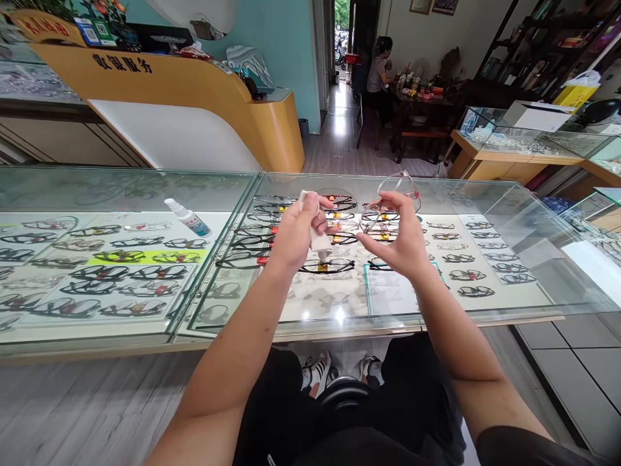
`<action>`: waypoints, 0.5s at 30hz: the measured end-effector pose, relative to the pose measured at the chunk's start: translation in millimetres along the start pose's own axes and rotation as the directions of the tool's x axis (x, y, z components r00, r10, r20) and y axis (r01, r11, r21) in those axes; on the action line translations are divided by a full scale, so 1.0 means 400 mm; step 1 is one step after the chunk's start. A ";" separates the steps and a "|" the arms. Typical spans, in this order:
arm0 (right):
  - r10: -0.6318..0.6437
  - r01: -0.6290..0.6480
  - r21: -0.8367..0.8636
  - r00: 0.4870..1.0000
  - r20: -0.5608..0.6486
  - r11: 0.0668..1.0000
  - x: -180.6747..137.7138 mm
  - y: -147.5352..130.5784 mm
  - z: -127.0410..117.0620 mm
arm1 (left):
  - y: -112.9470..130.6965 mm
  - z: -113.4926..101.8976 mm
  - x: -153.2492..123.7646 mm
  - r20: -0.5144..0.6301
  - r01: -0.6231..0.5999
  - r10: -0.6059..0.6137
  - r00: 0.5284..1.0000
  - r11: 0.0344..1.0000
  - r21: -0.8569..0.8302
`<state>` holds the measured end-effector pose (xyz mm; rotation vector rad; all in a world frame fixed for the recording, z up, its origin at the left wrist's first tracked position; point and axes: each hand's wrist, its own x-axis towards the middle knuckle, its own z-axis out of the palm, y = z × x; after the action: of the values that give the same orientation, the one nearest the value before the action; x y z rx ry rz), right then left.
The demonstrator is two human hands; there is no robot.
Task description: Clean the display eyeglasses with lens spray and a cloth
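Observation:
My left hand [301, 228] is closed around a crumpled white cloth [320, 243], part of which hangs below the fingers. To its right, my right hand [398, 234] pinches a pair of clear-framed eyeglasses [406, 176] between thumb and fingers. The eyeglasses are held tilted above the glass counter, apart from the cloth. Rows of eyeglasses [328, 266] with dark frames, several with red or yellow tags, lie beneath both hands. A white spray bottle [188, 217] with a blue label lies on the counter to the left.
The glass display counter [310, 321] runs across in front of me, with more frames in its left [92, 272] and right [468, 275] sections. Behind stands a yellow service desk [194, 81]. A person [377, 81] sits at a table at the back. A white box [536, 116] rests on another showcase.

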<state>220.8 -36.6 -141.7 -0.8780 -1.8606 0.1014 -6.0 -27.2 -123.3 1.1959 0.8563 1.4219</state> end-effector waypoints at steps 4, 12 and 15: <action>0.002 -0.008 0.209 1.000 0.031 0.978 0.009 0.004 -0.037 | -0.003 -0.007 -0.001 0.059 -0.082 0.077 0.995 0.993 0.083; 0.096 -0.148 0.512 0.987 0.127 0.846 0.014 -0.011 -0.047 | -0.027 -0.003 -0.014 0.063 -0.294 0.290 0.955 0.897 0.330; 0.088 -0.191 0.574 0.975 0.202 0.796 0.011 -0.015 -0.047 | -0.029 0.002 -0.023 0.065 -0.311 0.311 0.948 0.868 0.386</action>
<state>232.3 -44.2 -127.1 -0.5690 -1.7493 0.8313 -2.5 -33.9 -136.2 1.7021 1.0135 1.5487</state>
